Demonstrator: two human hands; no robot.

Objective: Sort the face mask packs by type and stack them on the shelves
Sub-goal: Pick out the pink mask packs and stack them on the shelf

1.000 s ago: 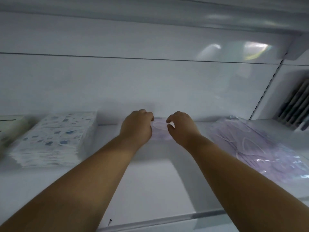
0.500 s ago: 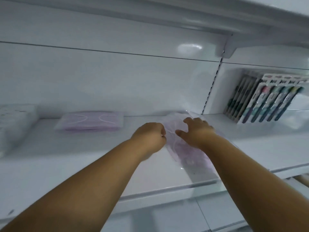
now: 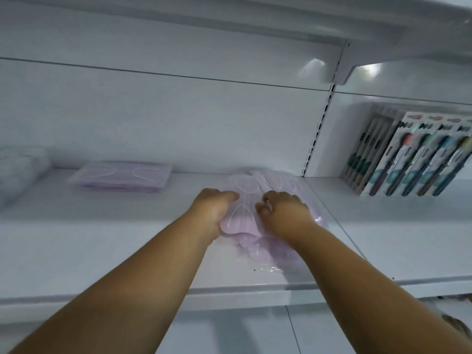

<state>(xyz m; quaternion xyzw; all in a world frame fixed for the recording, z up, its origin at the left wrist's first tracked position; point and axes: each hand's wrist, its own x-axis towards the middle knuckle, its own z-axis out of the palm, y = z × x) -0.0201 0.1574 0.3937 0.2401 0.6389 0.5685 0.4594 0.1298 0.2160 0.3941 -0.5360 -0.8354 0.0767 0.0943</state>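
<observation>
Both the left hand [image 3: 217, 208] and the right hand [image 3: 283, 213] curl their fingers around the loose pile of soft lilac face mask packs in shiny clear plastic [image 3: 245, 215] on the white metal shelf [image 3: 102, 238], and I think the slippery packs could slide off the front edge.

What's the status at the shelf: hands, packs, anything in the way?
Left hand and right hand both gripping loose purple mask packs. Neat purple stack sits left. No obstruction between them.
</observation>
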